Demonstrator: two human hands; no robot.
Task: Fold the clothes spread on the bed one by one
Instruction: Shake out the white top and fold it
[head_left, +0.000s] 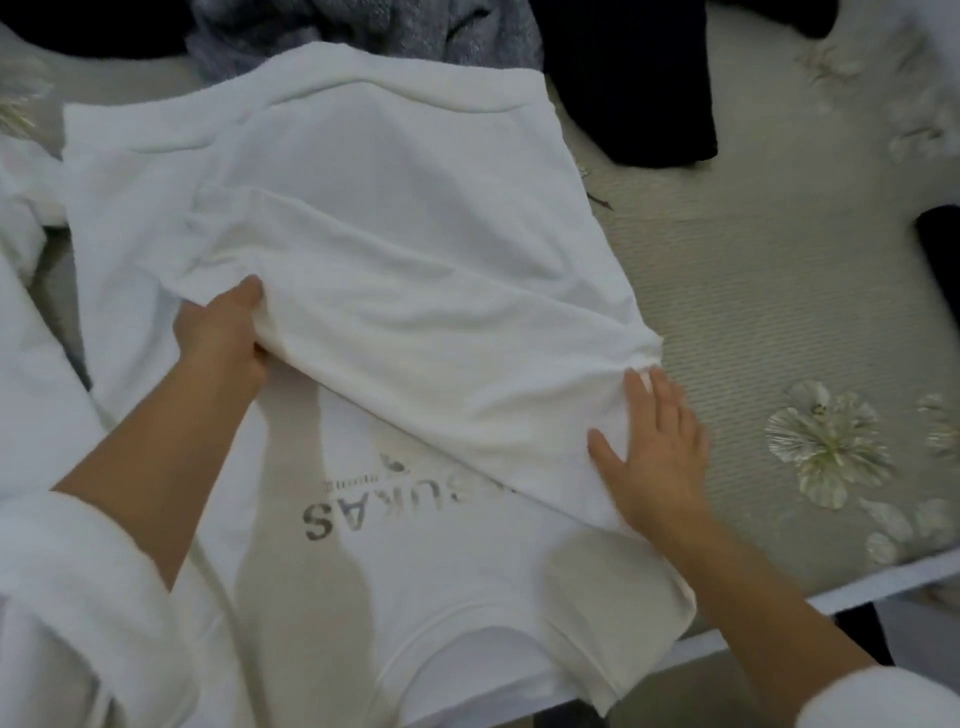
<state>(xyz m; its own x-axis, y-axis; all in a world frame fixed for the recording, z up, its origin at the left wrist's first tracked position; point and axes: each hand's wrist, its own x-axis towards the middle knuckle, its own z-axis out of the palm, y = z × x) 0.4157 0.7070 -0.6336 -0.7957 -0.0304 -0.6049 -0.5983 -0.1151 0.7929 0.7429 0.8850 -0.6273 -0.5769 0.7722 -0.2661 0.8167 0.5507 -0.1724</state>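
A white T-shirt (363, 218) with grey lettering lies spread on the bed, its collar toward me at the near edge. One side of it is folded over across the middle as a loose flap. My left hand (223, 338) grips the left end of that flap, fingers curled round the cloth. My right hand (649, 447) lies flat with straight fingers on the flap's right end, pressing it down near the shirt's right edge.
The bed cover (753, 291) is pale grey-green with silver flower patches. Dark clothes (639, 78) and a grey knit garment (311, 31) lie at the far side. More white cloth (26, 218) is heaped at the left. The bed's edge (841, 587) runs at lower right.
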